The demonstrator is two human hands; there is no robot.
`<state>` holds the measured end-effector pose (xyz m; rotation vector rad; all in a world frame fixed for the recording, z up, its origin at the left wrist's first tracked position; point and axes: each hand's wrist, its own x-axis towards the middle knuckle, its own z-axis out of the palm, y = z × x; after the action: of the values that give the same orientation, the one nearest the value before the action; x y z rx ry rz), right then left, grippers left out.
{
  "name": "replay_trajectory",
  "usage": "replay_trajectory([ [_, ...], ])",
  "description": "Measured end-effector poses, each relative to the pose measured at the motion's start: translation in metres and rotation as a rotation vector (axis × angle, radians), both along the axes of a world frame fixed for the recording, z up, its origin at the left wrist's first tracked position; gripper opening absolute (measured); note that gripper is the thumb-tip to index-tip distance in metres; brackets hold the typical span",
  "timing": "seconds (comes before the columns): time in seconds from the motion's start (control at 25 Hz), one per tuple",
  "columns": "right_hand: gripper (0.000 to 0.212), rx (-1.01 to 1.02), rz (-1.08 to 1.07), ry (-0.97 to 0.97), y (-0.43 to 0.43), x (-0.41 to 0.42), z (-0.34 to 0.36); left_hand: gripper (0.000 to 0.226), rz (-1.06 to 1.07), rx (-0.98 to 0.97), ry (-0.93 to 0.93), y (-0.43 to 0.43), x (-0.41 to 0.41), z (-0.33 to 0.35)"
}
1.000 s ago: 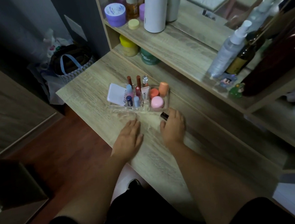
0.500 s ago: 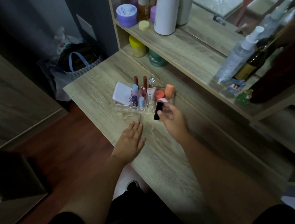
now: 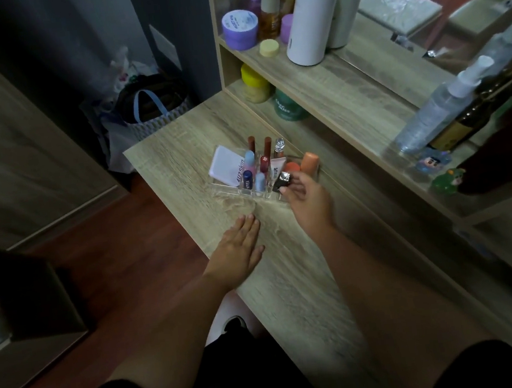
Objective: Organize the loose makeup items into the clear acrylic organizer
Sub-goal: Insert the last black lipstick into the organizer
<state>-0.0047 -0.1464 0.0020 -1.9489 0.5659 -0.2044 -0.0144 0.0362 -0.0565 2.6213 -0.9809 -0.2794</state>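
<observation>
Head view. The organizer (image 3: 226, 187) sat on the table (image 3: 304, 284), near its far end. The right hand (image 3: 308, 198) was raised at the organizer's near right corner, fingers pinched around a small black lipstick (image 3: 282, 181) with a silvery end; the lipstick was tilted, just over the organizer's near edge, and I could not tell whether it touched the acrylic. The left hand (image 3: 239, 249) lay flat on the table just short of the organizer, palm down, fingers extended and together, holding nothing. Inside the organizer: a white packet (image 3: 227, 169) at its left side, upright tubes (image 3: 257, 164) in the middle cells, an orange sponge (image 3: 309, 163) at its right side. A shelf (image 3: 363, 84) with jars ran beyond the organizer.
</observation>
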Motion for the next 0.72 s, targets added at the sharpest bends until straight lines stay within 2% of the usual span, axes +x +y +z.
replay_trajectory([
  [0.52,0.036,-0.159,0.091,-0.046,0.0054,0.0071,-0.0038,0.055,0.016,-0.021,0.008,-0.0003,-0.0008,-0.0003],
  [0.72,0.035,-0.159,0.084,-0.027,0.0070,0.0069,-0.0066,0.056,0.020,-0.013,0.028,0.0000,-0.0011,-0.0011],
])
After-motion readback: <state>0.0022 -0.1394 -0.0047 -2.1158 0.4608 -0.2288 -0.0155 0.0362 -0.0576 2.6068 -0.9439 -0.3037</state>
